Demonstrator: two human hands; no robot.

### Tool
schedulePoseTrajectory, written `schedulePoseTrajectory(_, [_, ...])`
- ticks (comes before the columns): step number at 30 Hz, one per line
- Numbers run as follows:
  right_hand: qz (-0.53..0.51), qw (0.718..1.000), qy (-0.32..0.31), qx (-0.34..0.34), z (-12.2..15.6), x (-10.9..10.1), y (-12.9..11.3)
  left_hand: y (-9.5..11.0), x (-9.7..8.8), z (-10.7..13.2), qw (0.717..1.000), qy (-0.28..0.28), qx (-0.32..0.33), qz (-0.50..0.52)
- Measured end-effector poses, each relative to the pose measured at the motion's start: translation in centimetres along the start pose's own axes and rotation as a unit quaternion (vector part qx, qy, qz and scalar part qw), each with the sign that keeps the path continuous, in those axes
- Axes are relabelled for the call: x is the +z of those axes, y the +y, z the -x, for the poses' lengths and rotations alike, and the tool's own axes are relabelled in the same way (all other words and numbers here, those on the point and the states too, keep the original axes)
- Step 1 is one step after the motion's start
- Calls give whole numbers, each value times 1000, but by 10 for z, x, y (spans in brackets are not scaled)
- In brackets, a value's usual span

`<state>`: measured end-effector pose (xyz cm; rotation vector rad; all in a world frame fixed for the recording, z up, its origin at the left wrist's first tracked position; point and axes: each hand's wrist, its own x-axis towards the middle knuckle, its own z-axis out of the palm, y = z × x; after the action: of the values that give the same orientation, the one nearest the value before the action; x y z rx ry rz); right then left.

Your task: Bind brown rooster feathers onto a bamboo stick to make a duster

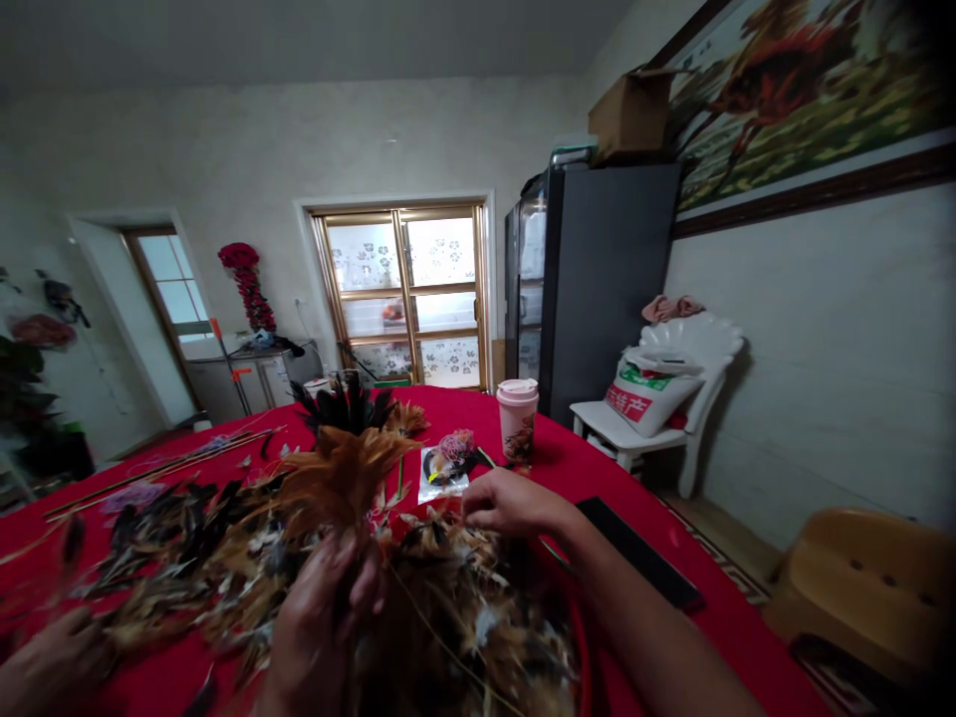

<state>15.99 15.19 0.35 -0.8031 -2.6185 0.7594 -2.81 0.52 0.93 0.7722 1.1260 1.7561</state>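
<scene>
Left hand (321,627) grips one brown feather bunch (340,478) in closed fingers; right hand (512,503) hovers, fingers half-curled, over loose feathers (455,597).

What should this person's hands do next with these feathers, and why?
Probably the right hand, curled just above the heap of feathers, should pinch a few loose ones and add them to the brown feather bunch. The left hand already grips that bunch upright, so the right hand seems the free one, and it is closest to the heap.
</scene>
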Motion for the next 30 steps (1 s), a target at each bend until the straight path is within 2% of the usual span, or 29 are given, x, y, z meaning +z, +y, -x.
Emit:
schedulePoseTrajectory(5, [-141,990,22,-2,4,-5,-3,-2,1,2,1000,1,-3,10])
schedulePoseTrajectory(7, [-256,967,13,9,5,-5,-5,-4,0,1,1000,-3,-13,8])
schedulePoseTrajectory(10, [-400,917,11,7,5,-4,-7,-7,0,0,1000,-9,-16,20])
schedulePoseTrajectory(14, [-392,918,64,-8,4,-4,-19,-7,2,2,999,-28,-22,29])
schedulePoseTrajectory(17, [-375,922,89,-22,7,-5,-30,-9,1,2,999,-14,-30,41])
schedulePoseTrajectory(19, [-366,926,91,-32,10,-6,-36,-13,-1,0,997,-33,-45,50])
schedulePoseTrajectory(23, [-354,930,84,-52,19,-7,-44,-24,-2,-4,990,-110,-77,50])
schedulePoseTrajectory(30, [-286,950,87,-87,33,-7,-65,-32,7,2,983,-150,-85,63])
